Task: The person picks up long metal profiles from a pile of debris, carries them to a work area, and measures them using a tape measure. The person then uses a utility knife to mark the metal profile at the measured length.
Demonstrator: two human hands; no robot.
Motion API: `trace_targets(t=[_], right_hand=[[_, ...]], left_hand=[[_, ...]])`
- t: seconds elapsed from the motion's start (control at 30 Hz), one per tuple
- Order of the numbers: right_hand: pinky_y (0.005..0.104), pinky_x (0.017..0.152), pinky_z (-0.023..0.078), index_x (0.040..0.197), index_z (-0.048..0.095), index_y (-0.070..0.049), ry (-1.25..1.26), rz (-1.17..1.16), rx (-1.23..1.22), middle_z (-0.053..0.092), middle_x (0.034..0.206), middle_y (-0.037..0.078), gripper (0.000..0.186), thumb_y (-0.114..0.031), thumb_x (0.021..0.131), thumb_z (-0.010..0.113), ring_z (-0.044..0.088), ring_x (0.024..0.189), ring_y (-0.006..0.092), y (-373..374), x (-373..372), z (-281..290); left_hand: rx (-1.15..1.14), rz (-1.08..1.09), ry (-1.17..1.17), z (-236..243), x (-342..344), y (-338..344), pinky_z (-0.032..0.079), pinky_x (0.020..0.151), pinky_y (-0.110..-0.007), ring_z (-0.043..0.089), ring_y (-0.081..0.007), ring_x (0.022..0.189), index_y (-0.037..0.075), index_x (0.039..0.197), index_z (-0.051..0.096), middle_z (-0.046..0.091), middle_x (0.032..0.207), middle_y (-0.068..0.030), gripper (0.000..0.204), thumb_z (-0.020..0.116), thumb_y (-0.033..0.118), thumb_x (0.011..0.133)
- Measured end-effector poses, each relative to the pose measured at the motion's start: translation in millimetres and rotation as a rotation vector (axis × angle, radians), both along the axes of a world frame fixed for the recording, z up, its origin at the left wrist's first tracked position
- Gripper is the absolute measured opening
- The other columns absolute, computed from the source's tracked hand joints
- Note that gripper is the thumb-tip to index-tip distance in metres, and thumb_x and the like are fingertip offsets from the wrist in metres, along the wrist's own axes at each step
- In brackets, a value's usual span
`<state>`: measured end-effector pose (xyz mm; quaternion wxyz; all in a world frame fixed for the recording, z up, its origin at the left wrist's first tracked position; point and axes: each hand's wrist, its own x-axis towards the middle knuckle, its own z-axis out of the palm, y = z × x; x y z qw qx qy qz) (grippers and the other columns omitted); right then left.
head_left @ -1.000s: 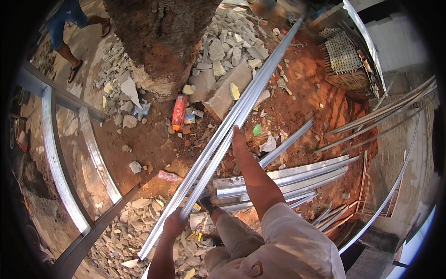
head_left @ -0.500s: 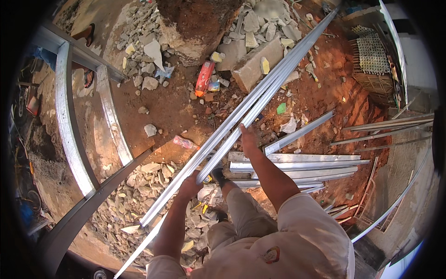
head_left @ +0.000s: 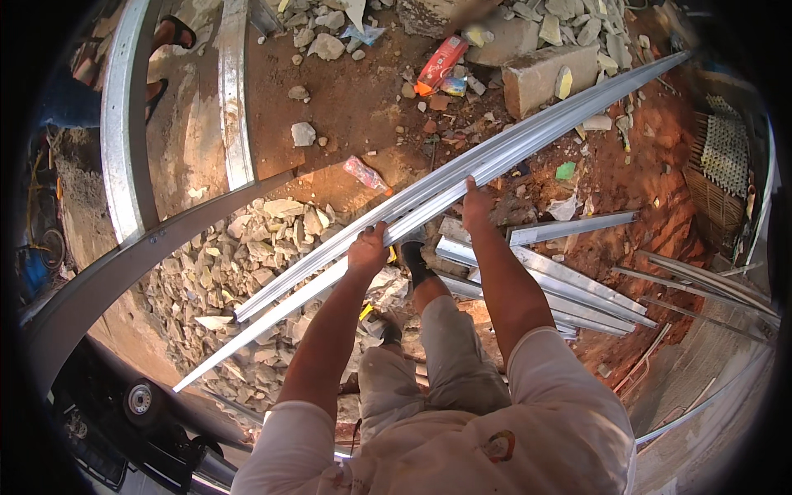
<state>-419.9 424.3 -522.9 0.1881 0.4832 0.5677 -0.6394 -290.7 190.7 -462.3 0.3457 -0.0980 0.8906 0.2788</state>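
A bundle of long, thin silvery metal profiles [head_left: 536,136] runs diagonally across the view, from the lower left over a heap of rubble to the far right. My left hand [head_left: 369,250] is closed around the profiles in front of my legs. Farther along and to the right, my right hand [head_left: 475,206] grips them too, its thumb on top. Their near ends spread apart over the stones, left of my left hand. Both hands hide parts of the strips they grip.
Broken stones [head_left: 272,247] lie left of my feet. More metal channels [head_left: 569,285] are stacked beside my right arm. A large steel frame [head_left: 124,165] stands at left, near another person's sandalled foot [head_left: 173,33]. A concrete block [head_left: 549,78] and a red package [head_left: 441,64] lie ahead.
The profiles have swung to a flatter slant, their far end shifting right. Both hands stay closed on them. The whole view has shifted, bringing the frame and a vehicle wheel further in at left.
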Motion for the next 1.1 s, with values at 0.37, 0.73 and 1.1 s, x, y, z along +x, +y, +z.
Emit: trace_targets(t=[0.37,0.73,1.1], right_hand=[[0.0397,0.083,0.061,0.136,0.039,-0.004,-0.276,0.302,0.165,0.048,0.129,0.014,0.048,-0.026,0.096,0.055,0.055,0.11,0.0292,-16,-38,-21],[0.0415,0.077,0.057,0.134,0.044,-0.002,-0.277,0.428,0.308,0.052,0.121,0.019,0.055,-0.037,0.093,0.058,0.061,0.091,0.0314,-27,-23,-18],[0.0445,0.105,0.036,0.142,0.03,0.004,0.171,1.251,0.78,0.043,0.14,0.027,0.075,-0.031,0.085,0.065,0.046,0.127,0.0397,-45,112,17]], left_hand=[[-0.158,0.07,0.107,-62,18,-12,0.044,0.096,-0.043,0.049,-0.0343,0.115,0.016,0.133,0.049,0.048,0.121,-0.0178,0.062,0.068,0.012,0.074],[-0.19,0.132,0.088,-39,45,-15,0.017,0.114,-0.054,0.023,-0.0385,0.141,0.024,0.147,0.031,0.033,0.147,-0.0226,0.066,0.055,0.018,0.086],[-0.054,0.488,0.116,55,187,-33,0.026,0.11,-0.054,0.03,-0.0395,0.135,0.017,0.142,0.038,0.039,0.139,-0.0199,0.068,0.065,0.026,0.08]])
